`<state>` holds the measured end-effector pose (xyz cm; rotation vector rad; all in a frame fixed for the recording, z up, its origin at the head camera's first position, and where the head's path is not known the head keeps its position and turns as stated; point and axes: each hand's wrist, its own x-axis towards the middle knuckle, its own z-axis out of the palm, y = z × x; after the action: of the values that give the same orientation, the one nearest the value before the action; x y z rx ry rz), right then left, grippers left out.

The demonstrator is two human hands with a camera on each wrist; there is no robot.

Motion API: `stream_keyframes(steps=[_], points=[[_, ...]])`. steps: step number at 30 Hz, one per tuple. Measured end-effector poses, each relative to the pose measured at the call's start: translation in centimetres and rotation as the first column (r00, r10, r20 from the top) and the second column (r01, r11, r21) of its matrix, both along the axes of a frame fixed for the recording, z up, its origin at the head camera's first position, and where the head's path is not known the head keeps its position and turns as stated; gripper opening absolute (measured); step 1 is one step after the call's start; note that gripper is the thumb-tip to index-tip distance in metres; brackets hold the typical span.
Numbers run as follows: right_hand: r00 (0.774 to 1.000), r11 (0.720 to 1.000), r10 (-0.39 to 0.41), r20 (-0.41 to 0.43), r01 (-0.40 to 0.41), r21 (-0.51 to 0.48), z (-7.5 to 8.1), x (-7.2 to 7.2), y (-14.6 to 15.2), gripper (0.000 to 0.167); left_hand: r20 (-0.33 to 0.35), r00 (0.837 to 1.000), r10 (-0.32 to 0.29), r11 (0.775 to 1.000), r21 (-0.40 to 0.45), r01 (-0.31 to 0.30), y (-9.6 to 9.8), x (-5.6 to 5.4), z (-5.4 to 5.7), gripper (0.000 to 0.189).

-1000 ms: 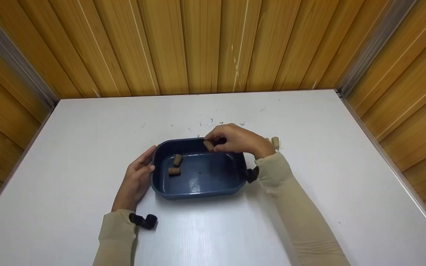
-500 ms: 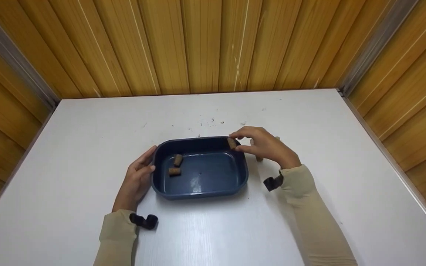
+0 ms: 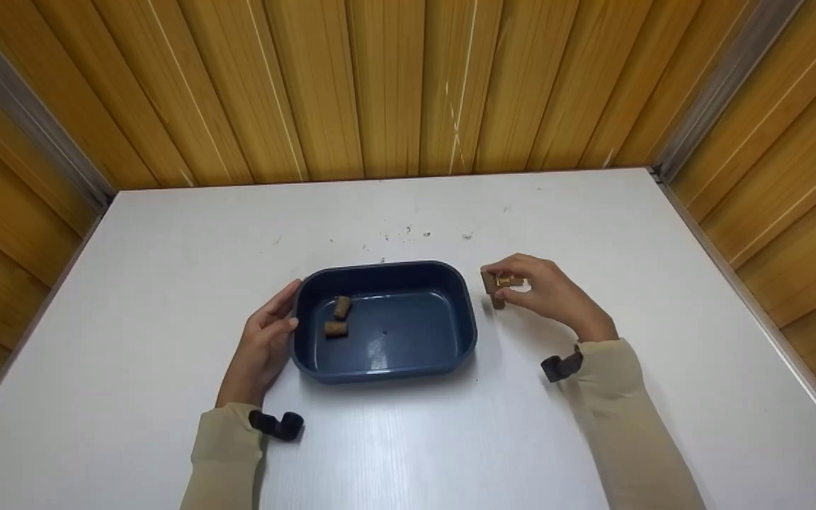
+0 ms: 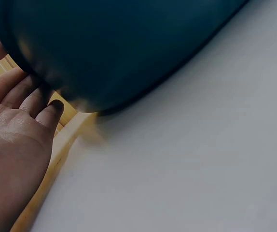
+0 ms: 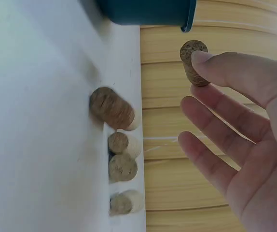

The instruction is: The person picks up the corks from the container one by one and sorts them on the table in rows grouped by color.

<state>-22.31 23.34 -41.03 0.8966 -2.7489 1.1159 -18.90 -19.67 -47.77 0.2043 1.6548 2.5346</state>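
A dark blue oblong plastic tub (image 3: pixel 415 340) stands on the white table. Two brown corks lie near its left end, one slanted cork (image 3: pixel 342 307) and one sideways cork (image 3: pixel 336 329). My left hand (image 3: pixel 261 343) rests against the outside of the tub's left wall, fingers fairly straight in the left wrist view. To the right of the tub, my right hand (image 3: pixel 542 287) pinches a cork (image 5: pixel 195 63) between thumb and index finger. Below that hand, more corks sit on the table: a lying cork (image 5: pixel 112 108) and upright corks (image 5: pixel 123 167), mostly hidden in the head view.
A white table (image 3: pixel 408 439) runs back to a wall of yellow wood-grain panels (image 3: pixel 380 92), with similar panels at both sides. Small dark marks (image 3: pixel 408 230) dot the tabletop behind the tub. Black wrist cameras (image 3: pixel 277 425) sit at both sleeves.
My right hand has moved right, from above the tub's far rim to beside the tub's right end, with the cork still pinched. The left hand, tub and two corks inside stay put.
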Motion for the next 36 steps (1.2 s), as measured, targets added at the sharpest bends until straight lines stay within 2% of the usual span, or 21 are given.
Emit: stream_keyframes(steps=[5,14,21,25,31,36], points=[[0.999,1.0,-0.025,0.045,0.026,-0.014,-0.7,0.1,1.1,0.041,-0.01,1.0,-0.008,1.0,0.007,0.008,-0.1,0.0,0.0,0.064],[0.99,0.996,-0.083,0.113,0.081,0.021,-1.5,0.1,2.2,0.041,-0.005,1.0,-0.017,1.0,0.014,0.017,-0.2,0.0,-0.1,0.065],[0.986,0.993,-0.115,0.119,0.11,0.04,-2.1,0.0,2.6,0.035,-0.019,1.0,-0.022,1.0,0.014,0.023,-0.2,0.0,-0.1,0.065],[0.977,0.988,-0.145,0.157,0.137,0.065,-2.3,0.0,2.8,0.036,-0.023,1.0,-0.017,1.0,0.007,0.017,-0.1,0.0,-0.1,0.065],[0.977,0.988,-0.145,0.158,0.135,0.073,-2.5,-0.1,3.0,0.036,-0.031,0.999,-0.014,1.0,0.014,0.014,-0.1,0.0,-0.1,0.065],[0.968,0.984,-0.165,0.191,0.149,0.094,-2.7,-0.3,3.0,0.038,-0.036,0.999,-0.014,1.0,0.025,0.015,-0.1,0.1,-0.1,0.065]])
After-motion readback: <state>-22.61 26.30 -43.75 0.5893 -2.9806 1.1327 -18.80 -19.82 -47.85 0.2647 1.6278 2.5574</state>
